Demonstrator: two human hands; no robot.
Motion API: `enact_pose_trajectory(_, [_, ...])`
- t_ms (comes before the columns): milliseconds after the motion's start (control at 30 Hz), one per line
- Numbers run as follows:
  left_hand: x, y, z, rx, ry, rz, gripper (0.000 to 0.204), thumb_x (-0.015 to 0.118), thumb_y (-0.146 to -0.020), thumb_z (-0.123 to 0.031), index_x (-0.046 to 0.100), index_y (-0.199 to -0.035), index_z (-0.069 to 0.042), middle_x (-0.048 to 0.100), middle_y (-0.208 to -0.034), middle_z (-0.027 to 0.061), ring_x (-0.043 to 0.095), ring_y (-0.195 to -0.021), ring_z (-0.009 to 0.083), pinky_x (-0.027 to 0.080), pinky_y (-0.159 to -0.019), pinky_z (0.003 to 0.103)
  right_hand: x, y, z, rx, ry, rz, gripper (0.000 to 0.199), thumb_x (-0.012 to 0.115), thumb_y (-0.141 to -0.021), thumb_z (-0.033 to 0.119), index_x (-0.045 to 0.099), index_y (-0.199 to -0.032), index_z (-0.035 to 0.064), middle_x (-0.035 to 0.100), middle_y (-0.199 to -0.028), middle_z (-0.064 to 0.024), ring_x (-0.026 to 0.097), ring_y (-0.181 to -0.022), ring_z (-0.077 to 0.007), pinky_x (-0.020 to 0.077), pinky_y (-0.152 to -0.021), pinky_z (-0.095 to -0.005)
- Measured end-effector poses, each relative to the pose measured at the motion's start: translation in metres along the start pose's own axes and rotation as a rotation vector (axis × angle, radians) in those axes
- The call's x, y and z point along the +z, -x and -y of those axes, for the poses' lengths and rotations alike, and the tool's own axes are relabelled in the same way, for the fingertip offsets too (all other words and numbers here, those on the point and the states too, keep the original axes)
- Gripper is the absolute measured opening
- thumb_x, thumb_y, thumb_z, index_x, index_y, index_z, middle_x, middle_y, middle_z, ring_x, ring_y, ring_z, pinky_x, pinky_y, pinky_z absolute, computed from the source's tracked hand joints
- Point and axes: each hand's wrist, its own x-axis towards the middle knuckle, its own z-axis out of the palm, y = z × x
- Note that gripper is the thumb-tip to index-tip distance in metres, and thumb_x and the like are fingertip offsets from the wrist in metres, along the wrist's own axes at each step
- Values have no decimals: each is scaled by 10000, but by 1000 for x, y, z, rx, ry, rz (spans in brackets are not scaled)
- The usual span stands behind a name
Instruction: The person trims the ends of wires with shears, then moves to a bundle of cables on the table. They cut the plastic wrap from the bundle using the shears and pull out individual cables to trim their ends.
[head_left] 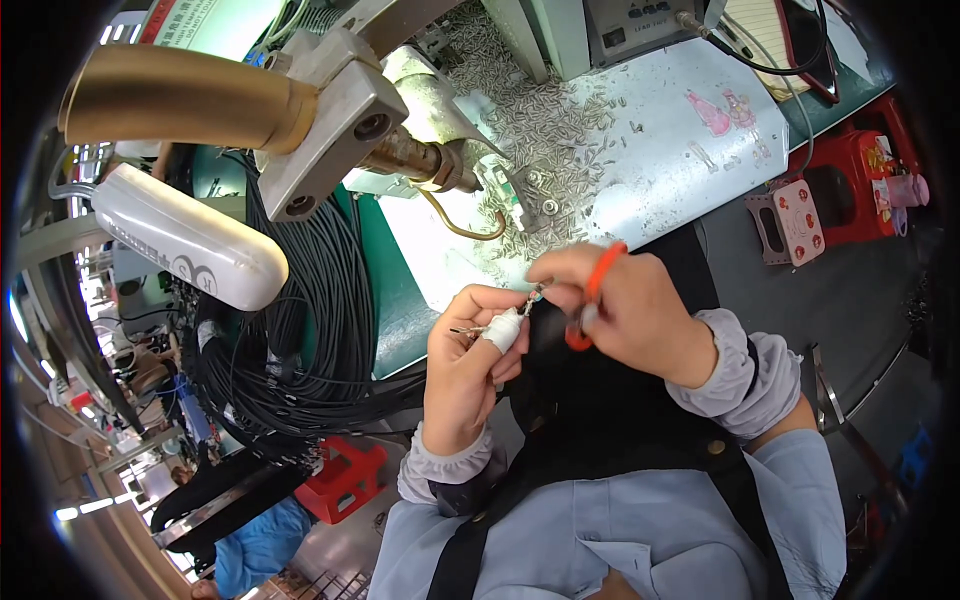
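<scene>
My left hand (462,352) is closed, with thumb and fingers pinching the end of a thin cable with bared wires (533,300). White tape (503,331) is wrapped around the thumb of that hand. My right hand (650,318) is closed too, its fingertips meeting at the same wire end, close to the left fingertips. Orange-handled scissors (606,268) sit in the right hand, the loops around its fingers; their blades are hidden. Both hands are held over the near edge of the lit work surface, in front of my dark apron.
Many small metal pieces (570,125) lie scattered over the worktop (660,170). A machine head (440,165) with a bent copper tube (465,232) overhangs it. Coiled black cables (320,300) hang at the left, beneath a grey cylinder (190,240). Red stools (350,482) stand nearby; a person in blue (265,535) is lower left.
</scene>
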Motion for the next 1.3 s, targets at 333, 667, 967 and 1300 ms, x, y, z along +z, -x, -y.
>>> enact_pose_trajectory(333, [9, 0, 11, 260, -305, -201, 156, 548, -766, 31, 533, -920, 16, 546, -738, 34, 424, -542, 43, 316, -481, 170, -1, 3, 6, -266, 187, -13, 146, 591, -755, 22, 609, -896, 56, 560, -661, -33, 539, -482, -126, 383, -419, -196])
enact_pose_trajectory(667, [11, 1, 16, 747, -1038, -274, 217, 619, -708, 60, 571, -915, 16, 545, -691, 25, 478, -597, 46, 366, -537, 168, 5, 7, 16, -251, 425, -75, 75, 550, -810, 49, 540, -872, 7, 593, -697, -58, 566, -528, -124, 427, -462, -220])
enact_pose_trajectory(967, [18, 0, 11, 374, -465, -280, 163, 623, -732, 41, 586, -889, 15, 575, -757, 17, 502, -665, 49, 382, -600, 162, -9, -5, 12, 324, -365, 163, 96, 577, -791, 74, 526, -831, 3, 546, -644, -48, 575, -574, -118, 448, -484, -257])
enact_pose_trajectory(1300, [22, 0, 8, 526, -457, -306, 161, 621, -733, 41, 581, -888, 17, 570, -771, 11, 503, -691, 49, 378, -621, 158, -12, 8, 20, 166, 283, 250, 343, 661, -732, 304, 492, -621, 27, 488, -470, -69, 501, -417, -250, 404, -425, -307])
